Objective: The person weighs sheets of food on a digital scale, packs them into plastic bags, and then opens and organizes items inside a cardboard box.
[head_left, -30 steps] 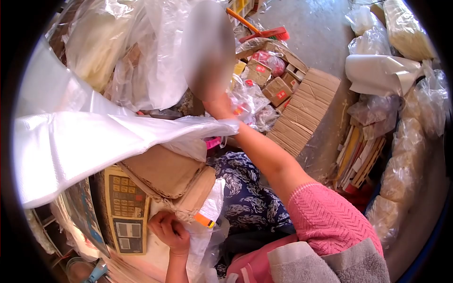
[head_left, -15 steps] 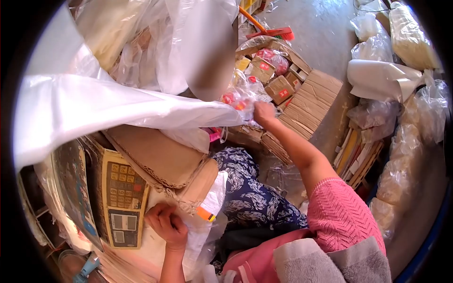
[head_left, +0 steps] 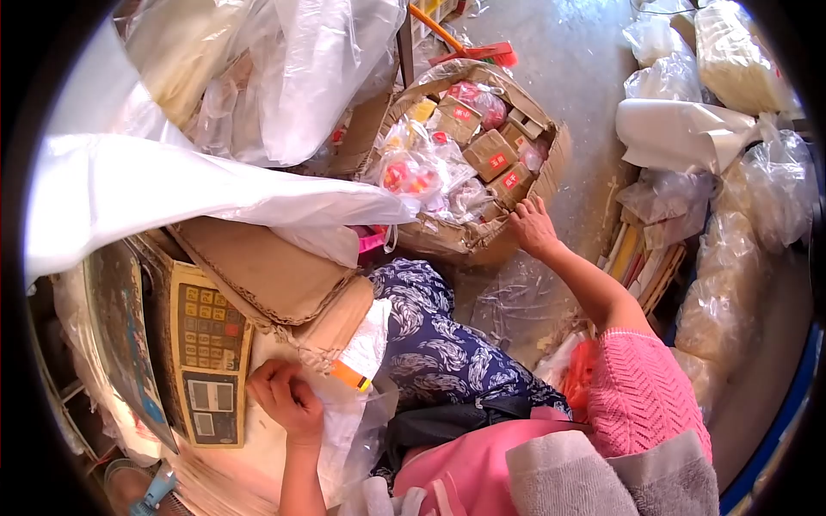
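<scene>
My right hand point(head_left: 533, 229) is closed on the near right rim of a cardboard box point(head_left: 465, 243) that stands on the floor. Inside the box lie several small brown cartons point(head_left: 491, 155) with red labels, along with clear plastic bags point(head_left: 413, 172) holding red items. My left hand point(head_left: 288, 400) rests on a pale surface beside a worn weighing scale point(head_left: 206, 344), its fingers loosely curled and nothing visible in them. An orange-and-black item point(head_left: 350, 375), perhaps a cutter, lies just right of that hand on white plastic.
Folded cardboard point(head_left: 267, 271) leans over the scale. White plastic sheeting point(head_left: 198, 189) stretches across the left side toward the box. A red broom head point(head_left: 486, 55) lies behind the box. Wrapped bundles point(head_left: 723, 301) and a stack of flat boards point(head_left: 641, 267) line the right.
My right hand has moved from the box's contents to its right rim. The right flap, spread outward before, now stands up. The left hand stays beside the scale. The view has shifted slightly.
</scene>
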The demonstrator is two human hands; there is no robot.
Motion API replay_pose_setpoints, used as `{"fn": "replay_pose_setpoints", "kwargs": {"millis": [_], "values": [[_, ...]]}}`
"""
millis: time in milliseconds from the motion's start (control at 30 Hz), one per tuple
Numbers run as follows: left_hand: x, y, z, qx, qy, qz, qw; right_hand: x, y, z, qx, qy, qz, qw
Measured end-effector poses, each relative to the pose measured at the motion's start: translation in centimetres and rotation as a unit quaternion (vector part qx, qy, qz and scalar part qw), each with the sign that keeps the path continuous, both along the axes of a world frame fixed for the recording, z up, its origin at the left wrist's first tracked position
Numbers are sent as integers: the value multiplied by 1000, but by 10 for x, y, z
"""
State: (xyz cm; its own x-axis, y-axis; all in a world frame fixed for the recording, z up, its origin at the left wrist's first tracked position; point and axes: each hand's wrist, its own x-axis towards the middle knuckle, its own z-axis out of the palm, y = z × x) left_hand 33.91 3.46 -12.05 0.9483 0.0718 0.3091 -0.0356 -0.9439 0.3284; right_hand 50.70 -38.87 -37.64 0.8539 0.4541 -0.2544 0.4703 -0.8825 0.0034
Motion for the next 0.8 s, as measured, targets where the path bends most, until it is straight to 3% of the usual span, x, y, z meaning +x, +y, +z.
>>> {"fn": "replay_pose_setpoints", "kwargs": {"millis": [100,400,500,567,600,800], "values": [[1,-1,0,7,-3,1,1000,2,4,-11,32,-47,2,998],[-2,2,-3,8,6,-2,1000,30,38,-15,14,12,1,1000],[-3,2,-4,11,7,3,1000,27,66,-52,126,20,-10,992],[-3,2,-5,12,10,6,1000,25,92,-49,134,95,-21,986],[-4,2,-5,13,10,8,1000,21,99,-70,161,111,-34,980],[-5,3,-6,14,16,11,1000,9,147,-76,147,130,-145,970]]}}
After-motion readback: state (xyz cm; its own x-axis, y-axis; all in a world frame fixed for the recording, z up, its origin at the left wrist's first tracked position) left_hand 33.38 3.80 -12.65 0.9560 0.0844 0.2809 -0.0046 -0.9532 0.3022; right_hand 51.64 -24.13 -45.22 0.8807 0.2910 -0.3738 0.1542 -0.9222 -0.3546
